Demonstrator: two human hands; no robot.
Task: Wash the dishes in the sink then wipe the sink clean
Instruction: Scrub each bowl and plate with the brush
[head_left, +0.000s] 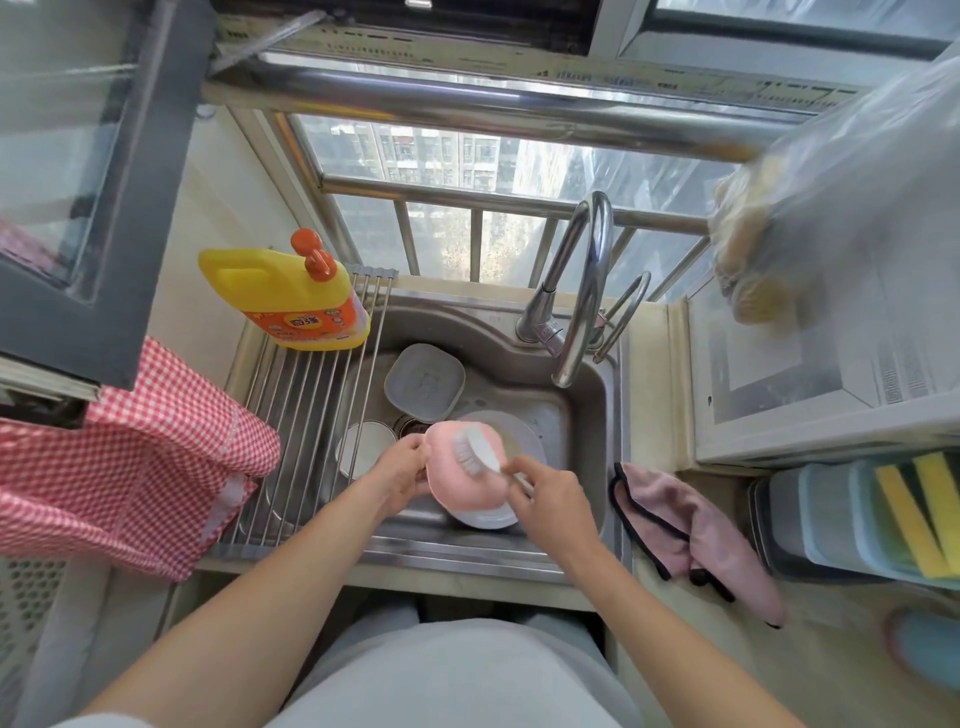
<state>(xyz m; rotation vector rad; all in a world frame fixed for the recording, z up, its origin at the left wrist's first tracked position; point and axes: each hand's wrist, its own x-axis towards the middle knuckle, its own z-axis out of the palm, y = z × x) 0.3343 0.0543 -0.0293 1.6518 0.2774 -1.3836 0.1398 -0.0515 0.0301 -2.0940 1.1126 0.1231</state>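
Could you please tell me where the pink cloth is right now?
The pink cloth lies on the counter right of the sink, near the right hand.

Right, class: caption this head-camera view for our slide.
Left hand holds a pink dish over the sink while right hand scrubs it with a white brush.

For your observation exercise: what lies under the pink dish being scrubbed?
A white plate lies in the sink beneath the pink dish. Its rim shows above and below; its middle is covered.
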